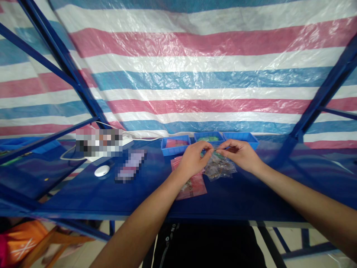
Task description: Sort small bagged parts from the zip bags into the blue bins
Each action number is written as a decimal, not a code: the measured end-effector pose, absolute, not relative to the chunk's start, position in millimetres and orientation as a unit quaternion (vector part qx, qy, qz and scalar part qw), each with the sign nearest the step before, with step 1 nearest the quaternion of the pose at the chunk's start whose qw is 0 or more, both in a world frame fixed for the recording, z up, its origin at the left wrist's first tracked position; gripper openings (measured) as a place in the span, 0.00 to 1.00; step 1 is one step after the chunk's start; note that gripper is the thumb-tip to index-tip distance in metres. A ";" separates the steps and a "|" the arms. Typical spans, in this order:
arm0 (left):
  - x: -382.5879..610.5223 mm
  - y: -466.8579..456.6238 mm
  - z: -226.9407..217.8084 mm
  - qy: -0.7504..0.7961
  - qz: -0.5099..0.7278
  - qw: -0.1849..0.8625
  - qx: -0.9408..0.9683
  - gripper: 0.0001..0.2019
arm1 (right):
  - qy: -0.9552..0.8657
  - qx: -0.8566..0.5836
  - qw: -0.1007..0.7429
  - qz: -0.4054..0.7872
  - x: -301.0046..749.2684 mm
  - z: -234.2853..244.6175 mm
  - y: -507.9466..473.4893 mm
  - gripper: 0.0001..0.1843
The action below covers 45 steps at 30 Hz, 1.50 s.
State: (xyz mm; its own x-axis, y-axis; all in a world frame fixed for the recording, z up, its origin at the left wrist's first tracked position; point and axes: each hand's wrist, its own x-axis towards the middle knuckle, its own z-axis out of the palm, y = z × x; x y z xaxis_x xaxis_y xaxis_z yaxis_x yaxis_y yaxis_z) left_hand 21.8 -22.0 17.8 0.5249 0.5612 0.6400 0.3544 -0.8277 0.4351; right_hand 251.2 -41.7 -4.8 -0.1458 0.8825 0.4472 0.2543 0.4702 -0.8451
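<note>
My left hand (195,158) and my right hand (241,154) meet above the blue table, fingertips pinched close together. Between them is a small clear plastic bag (216,152), partly hidden by the fingers; its contents are too small to make out. Just below the hands lies a heap of clear plastic bags (219,170) with small brownish parts inside. A pink plastic bag (195,190) with dark print lies flat under my left wrist, partly covered by that hand.
Behind my hands stand a blue bin with pink bags (175,150), a blue bin with green items (208,138) and another blue bin (251,140). Leftward are a white oval case (102,171), a blurred-out phone-like object (131,165) and white cables (145,137). Blue frame posts (320,100) flank the table.
</note>
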 end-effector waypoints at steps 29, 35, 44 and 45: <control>20.3 -26.9 20.1 0.247 0.408 0.150 0.866 0.14 | -0.700 -0.367 0.541 0.287 230.8 -5.3 -58.3 0.17; 20.0 -24.9 21.2 0.266 0.433 0.160 0.846 0.12 | -0.650 -0.396 0.600 0.245 235.2 -4.4 -53.2 0.26; 20.5 -26.2 19.6 0.248 0.436 0.165 0.849 0.09 | -0.654 -0.356 0.541 0.391 233.2 0.3 -53.6 0.21; 20.3 -26.0 19.9 0.252 0.440 0.167 0.846 0.09 | -0.653 -0.352 0.542 0.395 233.3 -0.1 -53.3 0.20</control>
State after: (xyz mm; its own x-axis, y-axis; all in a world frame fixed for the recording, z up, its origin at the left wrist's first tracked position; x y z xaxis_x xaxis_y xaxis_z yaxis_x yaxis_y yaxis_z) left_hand 20.3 -26.0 19.9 0.4865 0.5729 0.6597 0.2799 -0.8174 0.5034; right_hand 233.3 -53.3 -0.1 -0.1644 0.8883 0.4288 0.0317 0.4392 -0.8978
